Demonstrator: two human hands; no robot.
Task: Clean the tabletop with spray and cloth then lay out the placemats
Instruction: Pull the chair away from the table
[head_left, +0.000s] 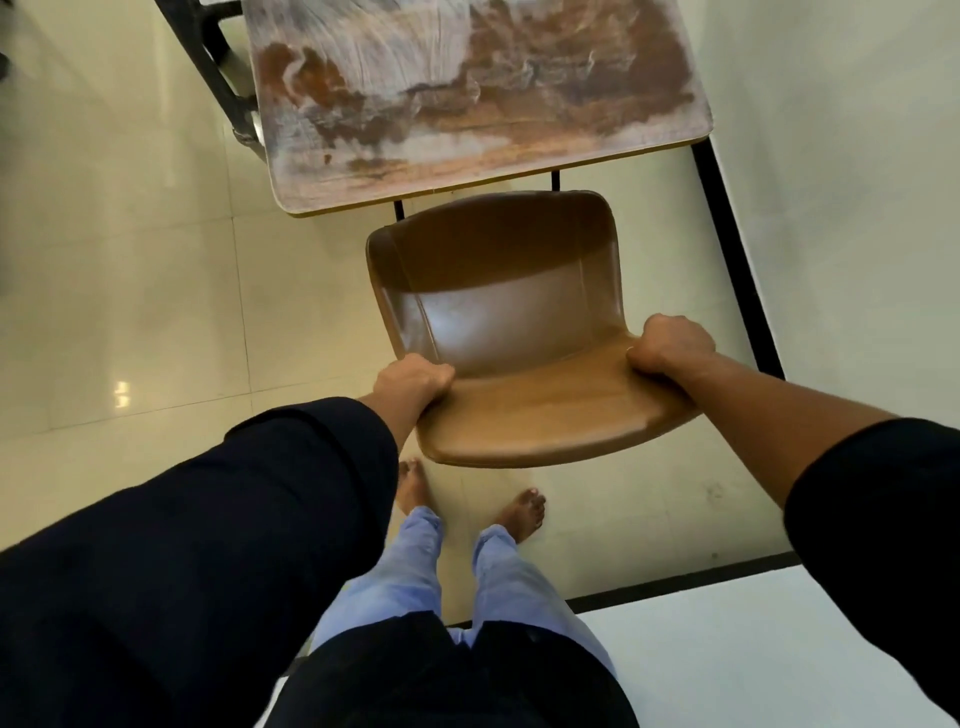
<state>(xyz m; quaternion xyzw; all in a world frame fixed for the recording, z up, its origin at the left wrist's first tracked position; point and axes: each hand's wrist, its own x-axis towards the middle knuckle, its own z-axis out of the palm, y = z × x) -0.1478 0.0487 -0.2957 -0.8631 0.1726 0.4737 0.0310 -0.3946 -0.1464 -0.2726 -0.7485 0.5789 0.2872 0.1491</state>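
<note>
Head view, looking steeply down. Both hands grip a brown chair by the top edge of its backrest. Left hand is clamped on the left corner, fingers curled over the rim. Right hand is clamped on the right corner, knuckles up, fingers wrapped over the edge. The hands sit well apart, one at each end of the backrest. Dark sleeves cover both arms; the right sleeve is pushed up past the forearm, the left reaches close to the wrist.

The chair's seat faces the desk, its front edge near the desk's near edge, partly in shadow. The desk is wood-patterned, and its surface is streaked and smeared with pale, whitish film over much of the top, with brown patches showing through. A dark metal frame shows at the desk's left side. No spray bottle, cloth or placemats are in the frame.

Below the chair, two bare feet stand on a glossy cream tiled floor; light blue trousers above them. A white wall runs along the right, edged with a black skirting strip.
</note>
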